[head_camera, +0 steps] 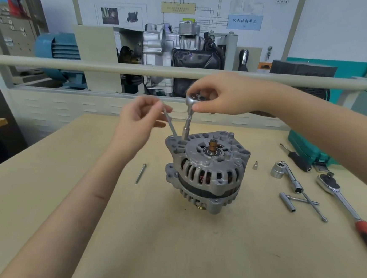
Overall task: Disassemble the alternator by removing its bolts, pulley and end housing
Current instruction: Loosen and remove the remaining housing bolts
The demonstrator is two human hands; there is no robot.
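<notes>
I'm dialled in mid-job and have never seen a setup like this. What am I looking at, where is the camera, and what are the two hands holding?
There is no robot here: a person works bare-handed, and the single picture comes from a camera worn on their head, looking forward and down at a workbench.

In the middle stands the alternator, shaft end up, no pulley on the shaft. The right hand has its grip on the head of a small ratchet whose extension and socket run down to the housing's rim. The left hand pinches a long bolt that slants up from a hole beside it.

One loose bolt lies left of the alternator. To the right lie a small socket, a large socket on a bar, a sliding T-handle, a screwdriver and a red-handled ratchet.
</notes>
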